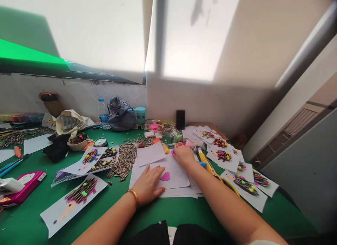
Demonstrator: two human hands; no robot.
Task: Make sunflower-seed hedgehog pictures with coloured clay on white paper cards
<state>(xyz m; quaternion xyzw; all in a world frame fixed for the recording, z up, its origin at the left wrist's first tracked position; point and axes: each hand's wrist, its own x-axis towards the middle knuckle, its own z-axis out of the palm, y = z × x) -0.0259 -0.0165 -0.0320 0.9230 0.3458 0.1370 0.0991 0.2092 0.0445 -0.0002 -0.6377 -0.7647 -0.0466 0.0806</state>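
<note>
My left hand (149,185) lies flat with fingers spread on a white sheet of paper (155,167), holding it against the table. Beside its fingertips, a flat magenta patch of modelling clay (165,176) sits on a faint pencil drawing (176,174). My right hand (184,156) reaches past the top of the sheet, its fingers curled on a small lump of magenta clay (173,152). Red clay (180,144) and a pink clay packet (190,143) are close to those fingers. A smaller blank card (151,154) covers part of the sheet.
Sunflower seeds (125,159) are heaped left of the paper. Finished hedgehog cards (79,197) lie on the left, more cards (223,155) on the right. Yellow-handled scissors (229,186) and a yellow cutter (202,157) lie under my right forearm. A phone (180,120) leans on the wall.
</note>
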